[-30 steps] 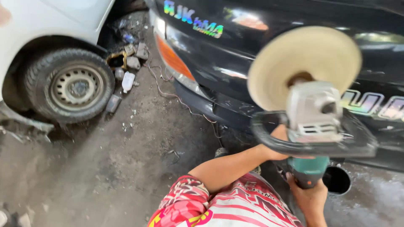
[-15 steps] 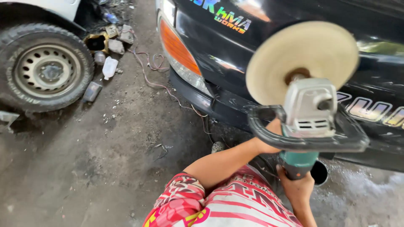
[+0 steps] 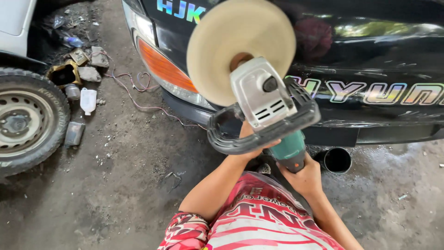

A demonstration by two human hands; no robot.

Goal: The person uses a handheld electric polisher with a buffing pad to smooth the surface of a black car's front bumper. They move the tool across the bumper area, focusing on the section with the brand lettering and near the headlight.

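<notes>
I hold a polishing machine (image 3: 263,99) with a grey metal head, a green body and a round cream pad (image 3: 231,46). The pad faces the glossy black car body (image 3: 370,60) near its tail light (image 3: 162,69). My left hand (image 3: 252,139) grips the black loop handle (image 3: 259,134) from below. My right hand (image 3: 303,178) is wrapped around the green rear grip (image 3: 289,150). Whether the pad touches the paint is unclear.
A black exhaust pipe (image 3: 336,160) opens under the bumper. At the left stands a white vehicle's wheel (image 3: 25,122). Bottles, cans and rubble (image 3: 78,78) lie by it, with thin wires (image 3: 134,92) trailing across the dirt floor (image 3: 115,185).
The view has shifted right and closer to the black car. The polisher has swung left, and its pad now sits nearer the tail light. Both hands keep their grip.
</notes>
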